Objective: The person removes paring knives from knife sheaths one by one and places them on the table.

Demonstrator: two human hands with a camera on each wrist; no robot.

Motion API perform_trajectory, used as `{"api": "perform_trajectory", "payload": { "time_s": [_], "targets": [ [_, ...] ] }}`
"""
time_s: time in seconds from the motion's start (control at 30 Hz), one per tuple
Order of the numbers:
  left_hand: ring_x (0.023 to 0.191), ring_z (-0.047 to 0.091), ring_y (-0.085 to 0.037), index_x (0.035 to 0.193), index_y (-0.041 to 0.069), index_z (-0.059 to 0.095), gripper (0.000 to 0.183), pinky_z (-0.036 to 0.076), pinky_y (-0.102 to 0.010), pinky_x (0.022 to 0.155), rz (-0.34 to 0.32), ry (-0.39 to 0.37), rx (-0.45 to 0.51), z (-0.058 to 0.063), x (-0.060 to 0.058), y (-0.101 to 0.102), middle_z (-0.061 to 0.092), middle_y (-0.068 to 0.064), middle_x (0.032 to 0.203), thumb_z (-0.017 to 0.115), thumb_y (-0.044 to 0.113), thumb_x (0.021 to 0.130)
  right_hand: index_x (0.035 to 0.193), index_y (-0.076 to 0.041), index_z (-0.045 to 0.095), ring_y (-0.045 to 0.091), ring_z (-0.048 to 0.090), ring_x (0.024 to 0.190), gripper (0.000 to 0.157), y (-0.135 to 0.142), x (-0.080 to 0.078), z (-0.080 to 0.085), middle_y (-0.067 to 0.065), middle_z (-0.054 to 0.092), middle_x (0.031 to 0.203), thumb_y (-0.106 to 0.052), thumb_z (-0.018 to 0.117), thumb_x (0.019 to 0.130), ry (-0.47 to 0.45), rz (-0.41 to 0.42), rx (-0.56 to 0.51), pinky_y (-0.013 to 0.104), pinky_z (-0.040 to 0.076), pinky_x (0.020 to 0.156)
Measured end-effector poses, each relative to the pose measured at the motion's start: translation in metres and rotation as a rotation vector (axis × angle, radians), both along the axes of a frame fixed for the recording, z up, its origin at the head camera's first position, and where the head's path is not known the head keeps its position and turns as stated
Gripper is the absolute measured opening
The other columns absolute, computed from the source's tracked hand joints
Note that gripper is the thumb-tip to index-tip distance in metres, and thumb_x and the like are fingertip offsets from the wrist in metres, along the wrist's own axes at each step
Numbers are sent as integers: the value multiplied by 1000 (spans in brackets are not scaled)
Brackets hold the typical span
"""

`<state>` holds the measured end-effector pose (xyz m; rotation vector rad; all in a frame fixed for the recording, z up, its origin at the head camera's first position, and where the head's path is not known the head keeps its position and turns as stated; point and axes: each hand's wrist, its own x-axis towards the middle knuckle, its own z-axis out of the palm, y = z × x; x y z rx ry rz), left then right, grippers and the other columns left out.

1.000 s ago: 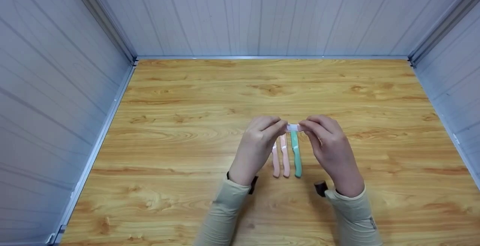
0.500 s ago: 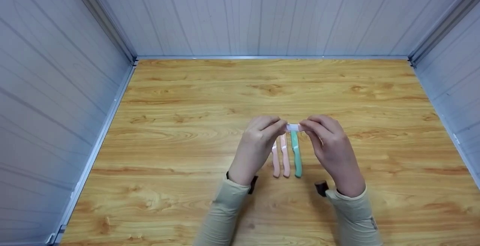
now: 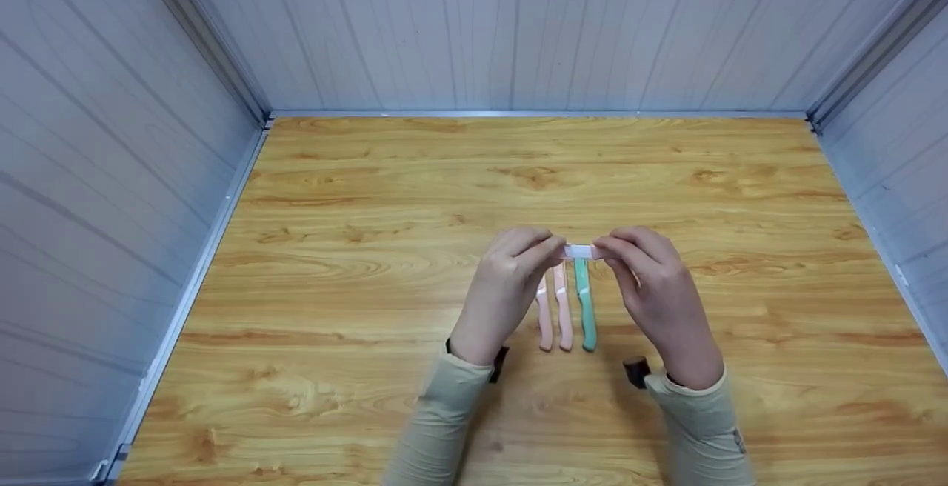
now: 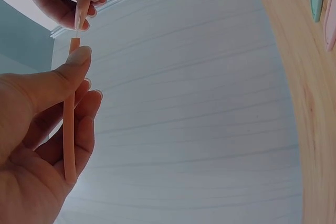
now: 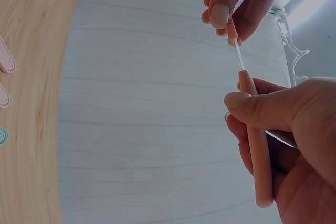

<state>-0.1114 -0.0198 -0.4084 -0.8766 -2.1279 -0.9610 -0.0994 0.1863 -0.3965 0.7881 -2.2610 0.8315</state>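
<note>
Both hands are raised over the knives and hold one pink knife edge-on between them. My left hand (image 3: pixel 502 286) pinches its slim pink blade sheath (image 4: pixel 69 135) between thumb and fingers. My right hand (image 3: pixel 655 286) grips the knife by its pink, round-ended handle (image 5: pixel 257 153). A short stretch of white blade (image 3: pixel 580 252) shows between the two sets of fingertips; its tip end is hidden inside the sheath. Below, a pink knife (image 3: pixel 546 327), a second pink knife (image 3: pixel 564 323) and a green knife (image 3: pixel 587 319) lie side by side, handles toward me, partly covered by the left hand.
The wood-grain table (image 3: pixel 370 249) is bounded by a pale panel wall at the back (image 3: pixel 474 34), one on the left (image 3: pixel 96 175) and one on the right (image 3: pixel 903 145). A dark wrist camera (image 3: pixel 635 372) juts inward from the right wrist.
The hands have drawn slightly apart, the left to the left and the right to the right. A little more white blade shows between them. The three knives on the table have not moved.
</note>
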Motion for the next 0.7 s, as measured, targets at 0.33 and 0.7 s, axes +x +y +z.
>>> {"api": "perform_trajectory", "payload": {
  "time_s": [0.33, 0.7],
  "targets": [
    [95, 59, -16, 104, 3, 72, 17, 45, -23, 87, -8, -6, -4, 1, -1, -1, 64, -3, 101, 67, 8, 89, 101, 1, 71, 23, 57, 94, 21, 1, 0, 1, 8, 64, 101, 7, 70, 81, -1, -2, 9, 28, 45, 82],
    [94, 59, -16, 103, 2, 72, 17, 45, -24, 88, -7, -8, 11, -2, -1, 0, 65, -3, 100, 68, 7, 88, 102, 0, 71, 22, 57, 93, 22, 2, -1, 1, 7, 64, 101, 7, 70, 81, -6, -1, 7, 26, 44, 81]
  ]
}}
